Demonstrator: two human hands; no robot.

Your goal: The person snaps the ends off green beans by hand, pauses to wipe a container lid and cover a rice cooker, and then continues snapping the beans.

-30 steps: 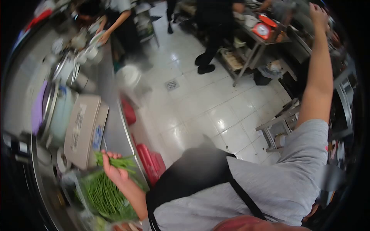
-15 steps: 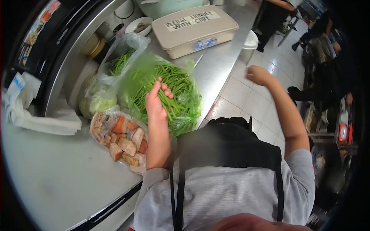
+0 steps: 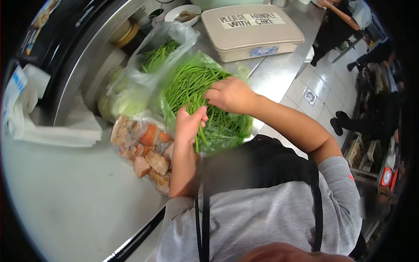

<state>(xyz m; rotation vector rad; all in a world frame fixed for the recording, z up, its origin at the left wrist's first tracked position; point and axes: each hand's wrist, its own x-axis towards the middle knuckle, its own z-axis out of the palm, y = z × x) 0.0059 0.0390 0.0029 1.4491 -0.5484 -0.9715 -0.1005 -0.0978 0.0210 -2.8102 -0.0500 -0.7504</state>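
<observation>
A heap of long, thin green beans [image 3: 185, 83] lies in an opened clear plastic bag [image 3: 235, 137] on the counter. My left hand [image 3: 188, 122] is closed around a few of the beans at the near side of the heap. My right hand [image 3: 229, 94] is over the heap just beyond it, fingers curled down and pinched at the beans; its fingertips are partly hidden. Left of my left forearm, a clear bag holds chunks of cooked-looking meat [image 3: 155, 161].
A lidded beige box [image 3: 253, 32] and a white bowl [image 3: 183, 15] stand behind the beans. Bagged pale green vegetables [image 3: 122, 102] sit to the left, near white paper or cloth [image 3: 61, 135]. Co-workers [image 3: 334, 26] stand across the tiled floor [image 3: 323, 83].
My right hand has swung in from over the floor to the beans beside my left hand. My left hand stays closed on beans. The view has shifted slightly.
</observation>
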